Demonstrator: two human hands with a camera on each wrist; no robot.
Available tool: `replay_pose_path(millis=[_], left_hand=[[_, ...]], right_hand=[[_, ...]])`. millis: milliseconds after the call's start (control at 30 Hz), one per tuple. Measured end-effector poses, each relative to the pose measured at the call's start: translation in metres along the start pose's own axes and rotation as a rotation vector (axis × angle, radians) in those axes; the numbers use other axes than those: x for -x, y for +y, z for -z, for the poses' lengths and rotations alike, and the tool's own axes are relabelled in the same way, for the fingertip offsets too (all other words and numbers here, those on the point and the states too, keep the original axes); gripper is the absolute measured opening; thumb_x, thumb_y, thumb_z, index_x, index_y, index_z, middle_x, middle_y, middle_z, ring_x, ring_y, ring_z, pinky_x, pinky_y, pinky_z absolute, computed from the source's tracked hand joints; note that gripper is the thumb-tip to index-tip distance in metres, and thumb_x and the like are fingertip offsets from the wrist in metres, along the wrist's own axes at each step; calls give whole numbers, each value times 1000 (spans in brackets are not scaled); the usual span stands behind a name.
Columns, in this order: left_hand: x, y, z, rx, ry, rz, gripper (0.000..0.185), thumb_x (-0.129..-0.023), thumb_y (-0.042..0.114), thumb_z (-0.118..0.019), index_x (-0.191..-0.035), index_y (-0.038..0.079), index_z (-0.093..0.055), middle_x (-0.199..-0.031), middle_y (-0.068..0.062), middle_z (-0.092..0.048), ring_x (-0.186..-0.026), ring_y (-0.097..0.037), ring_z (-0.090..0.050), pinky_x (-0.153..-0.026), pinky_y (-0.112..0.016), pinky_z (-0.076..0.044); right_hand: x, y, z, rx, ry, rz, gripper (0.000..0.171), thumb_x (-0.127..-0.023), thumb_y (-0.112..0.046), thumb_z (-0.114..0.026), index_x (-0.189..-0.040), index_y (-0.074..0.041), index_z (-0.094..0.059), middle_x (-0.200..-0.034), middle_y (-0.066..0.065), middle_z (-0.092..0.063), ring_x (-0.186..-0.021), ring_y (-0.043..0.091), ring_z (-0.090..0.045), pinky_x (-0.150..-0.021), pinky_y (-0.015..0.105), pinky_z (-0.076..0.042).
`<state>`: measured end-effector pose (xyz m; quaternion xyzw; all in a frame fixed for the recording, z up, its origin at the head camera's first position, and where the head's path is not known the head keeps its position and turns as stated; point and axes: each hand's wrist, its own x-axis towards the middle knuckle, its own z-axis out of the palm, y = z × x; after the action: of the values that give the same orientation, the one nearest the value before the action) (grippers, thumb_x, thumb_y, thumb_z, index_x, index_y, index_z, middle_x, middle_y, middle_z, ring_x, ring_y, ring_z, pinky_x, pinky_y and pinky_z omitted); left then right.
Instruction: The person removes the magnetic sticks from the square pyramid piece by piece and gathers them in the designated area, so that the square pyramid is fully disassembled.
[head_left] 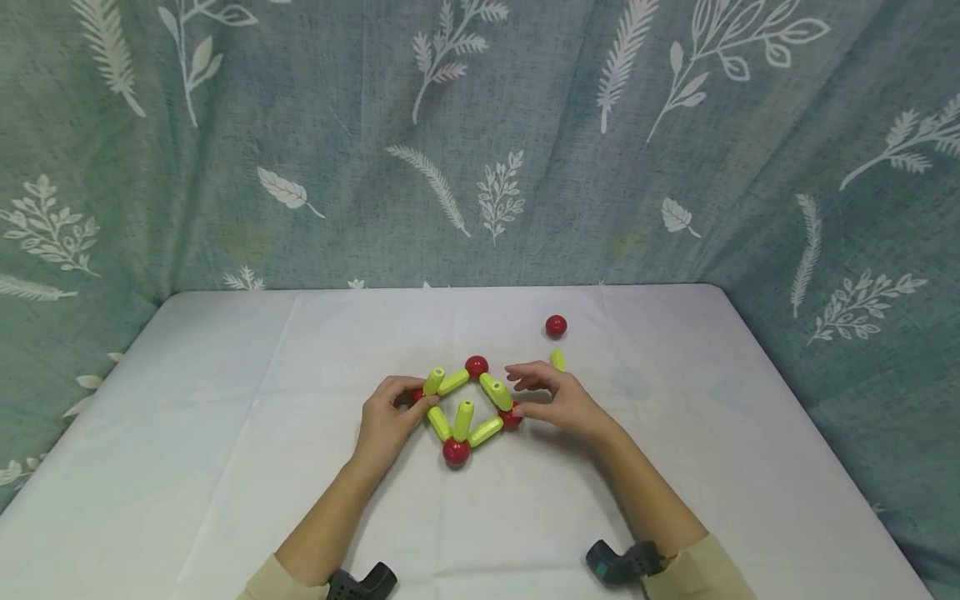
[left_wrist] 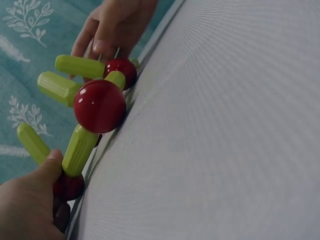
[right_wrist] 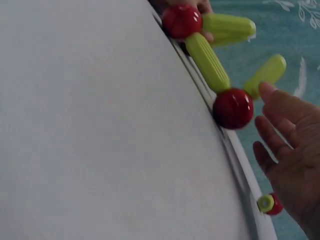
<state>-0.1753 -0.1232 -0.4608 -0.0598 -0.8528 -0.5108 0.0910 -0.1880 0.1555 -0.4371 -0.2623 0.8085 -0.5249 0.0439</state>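
On the table lies a diamond-shaped frame of red balls joined by yellow-green rods [head_left: 486,431], with further rods sticking up from the left, front and right balls. My left hand [head_left: 386,423] pinches the left corner ball [left_wrist: 73,187] between thumb and fingers, at the foot of its raised rod [left_wrist: 33,142]. At the right corner, my right hand [head_left: 562,402] has its fingers loosely extended and apart. Its thumb tip is right by the right ball [right_wrist: 233,108] and that ball's raised rod [right_wrist: 270,72]. Nearest my body sits the front ball [head_left: 456,452], bearing an upright rod [head_left: 463,421].
Beyond my right hand are a loose red ball [head_left: 556,326] and a yellow-green rod [head_left: 558,359], partly hidden by the hand. A white cloth covers the table [head_left: 262,467]. Behind it hangs a green leaf-patterned curtain [head_left: 322,142].
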Motion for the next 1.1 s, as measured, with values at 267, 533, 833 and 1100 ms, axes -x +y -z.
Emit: replay_pose_path(millis=[267,533,833,1100], left_hand=[[-1,-2,1,81,-121,-24,34,-73,24,-81,-102,12,-68,-102,-1,-62,-91,-17,-62,-77,-19,-52],[1,-3,0,64,-257,-75,38,-69,18,-84,-103,13,-68,-101,0,-59,-88,-15,-63,-79,-24,-53],[10,31,9,40,-274,-116,33,-71,4,-81,-101,1,-66,-100,-10,-60,-89,-26,-64,-82,-37,-54],[5,9,3,71,-266,-156,35,-69,14,-84,-99,8,-67,-98,-3,-60,-87,-17,-63,-80,-27,-54]], right_hand=[[-1,-7,-12,201,85,-4,47,-80,-4,-73,-125,-9,-60,-114,3,-64,-96,18,-58,-90,39,-50],[0,-2,-11,341,204,114,69,-82,3,-70,-142,-15,-42,-106,5,-64,-94,17,-59,-88,35,-52],[-3,6,-11,355,239,213,62,-80,1,-72,-137,-6,-47,-108,12,-64,-91,18,-61,-84,29,-53],[-5,13,-15,384,432,310,54,-76,0,-76,-126,-3,-55,-96,9,-66,-84,18,-62,-79,34,-54]])
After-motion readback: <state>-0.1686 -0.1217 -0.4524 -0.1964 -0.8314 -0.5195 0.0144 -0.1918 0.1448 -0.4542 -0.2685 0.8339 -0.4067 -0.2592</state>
